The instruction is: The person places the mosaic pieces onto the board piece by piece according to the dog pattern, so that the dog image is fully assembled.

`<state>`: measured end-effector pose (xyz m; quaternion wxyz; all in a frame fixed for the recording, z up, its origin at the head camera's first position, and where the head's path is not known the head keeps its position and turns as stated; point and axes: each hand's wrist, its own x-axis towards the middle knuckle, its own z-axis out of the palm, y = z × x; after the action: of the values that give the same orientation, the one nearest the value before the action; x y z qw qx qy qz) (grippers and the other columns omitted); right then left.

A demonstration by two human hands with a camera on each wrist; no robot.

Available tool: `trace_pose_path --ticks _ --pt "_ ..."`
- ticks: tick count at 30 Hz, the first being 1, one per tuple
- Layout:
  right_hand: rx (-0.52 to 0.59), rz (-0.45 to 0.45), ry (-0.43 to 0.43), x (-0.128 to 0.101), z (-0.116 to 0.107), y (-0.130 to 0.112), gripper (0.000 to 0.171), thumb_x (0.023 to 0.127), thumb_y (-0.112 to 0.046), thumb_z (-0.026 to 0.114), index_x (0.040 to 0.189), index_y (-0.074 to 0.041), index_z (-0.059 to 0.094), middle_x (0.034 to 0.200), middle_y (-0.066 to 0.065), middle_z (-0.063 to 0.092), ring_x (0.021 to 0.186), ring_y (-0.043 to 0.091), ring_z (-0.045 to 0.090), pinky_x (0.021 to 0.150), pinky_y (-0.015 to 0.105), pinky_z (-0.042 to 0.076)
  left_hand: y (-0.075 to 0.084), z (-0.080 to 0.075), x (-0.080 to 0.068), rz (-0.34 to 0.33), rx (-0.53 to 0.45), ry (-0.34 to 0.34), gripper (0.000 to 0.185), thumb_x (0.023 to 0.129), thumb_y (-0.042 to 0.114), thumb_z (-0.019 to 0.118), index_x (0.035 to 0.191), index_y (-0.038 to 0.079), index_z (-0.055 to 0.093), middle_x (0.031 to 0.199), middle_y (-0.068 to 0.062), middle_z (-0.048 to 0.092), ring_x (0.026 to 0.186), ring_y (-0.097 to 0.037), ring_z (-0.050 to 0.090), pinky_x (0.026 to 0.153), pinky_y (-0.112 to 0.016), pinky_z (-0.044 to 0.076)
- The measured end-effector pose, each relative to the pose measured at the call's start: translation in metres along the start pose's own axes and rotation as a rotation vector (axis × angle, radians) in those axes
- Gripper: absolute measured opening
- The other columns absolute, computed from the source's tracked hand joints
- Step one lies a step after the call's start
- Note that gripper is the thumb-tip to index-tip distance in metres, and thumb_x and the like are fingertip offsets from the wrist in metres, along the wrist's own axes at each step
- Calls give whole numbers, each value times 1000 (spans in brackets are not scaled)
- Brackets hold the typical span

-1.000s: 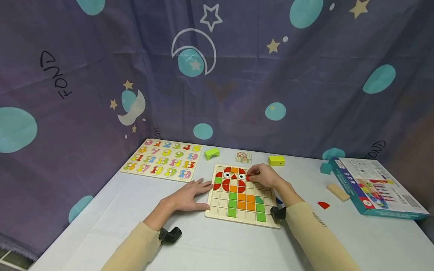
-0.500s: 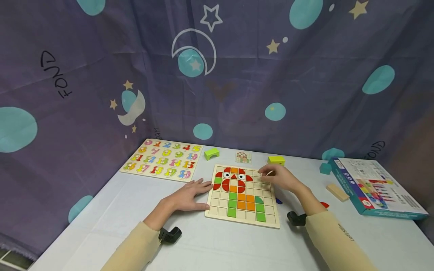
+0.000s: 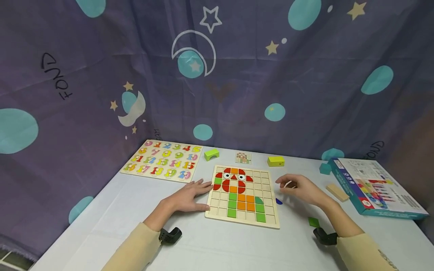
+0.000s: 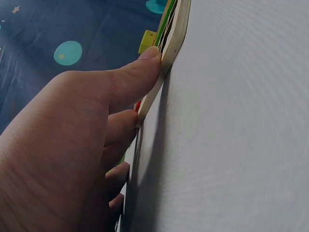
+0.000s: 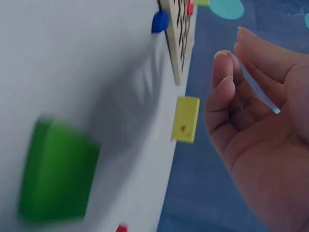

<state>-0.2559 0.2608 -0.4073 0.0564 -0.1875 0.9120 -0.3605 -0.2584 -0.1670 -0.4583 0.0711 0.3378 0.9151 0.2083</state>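
A wooden grid board point(image 3: 244, 220) lies mid-table, with red, orange and green tiles and two eye tiles forming a figure. Along its left edge rests my left hand point(image 3: 188, 196), thumb and fingertips touching the rim, as the left wrist view shows too. My right hand point(image 3: 303, 189) hovers past the board's right edge, fingers loosely bent and nothing between them in the right wrist view. Below that hand lies a green tile point(image 3: 313, 222). A blue piece point(image 3: 278, 201) sits close to the board's right side. In the right wrist view, a small red piece point(image 5: 121, 227) shows at the bottom.
Behind the board lie a small pattern card point(image 3: 243, 157), a green arch block point(image 3: 211, 154) and a yellow-green block point(image 3: 276, 161). A number puzzle point(image 3: 159, 160) is at back left. At right are a boxed set point(image 3: 379, 188), a teal block point(image 3: 325, 168) and a wooden plank point(image 3: 337, 192).
My right hand has left the red quarter piece on the board beside the right eye and moved right, off the board. The green tile has come into sight. My left hand stays put.
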Motion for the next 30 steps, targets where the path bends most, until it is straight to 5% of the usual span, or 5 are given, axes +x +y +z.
trace_pose_path --ticks 17,30 --pt "17 73 -80 -65 -17 27 35 93 -16 74 121 3 65 102 7 64 84 22 59 70 24 55 1 -1 -1 1 -8 -1 80 91 58 66 156 17 42 163 2 31 152 -30 15 122 -51 13" --pt "-35 72 -141 -95 -22 46 30 91 -16 75 115 0 66 104 3 63 84 6 54 70 24 51 2 -1 0 13 -24 11 79 91 57 66 155 15 44 163 -1 32 152 -33 16 121 -53 14"
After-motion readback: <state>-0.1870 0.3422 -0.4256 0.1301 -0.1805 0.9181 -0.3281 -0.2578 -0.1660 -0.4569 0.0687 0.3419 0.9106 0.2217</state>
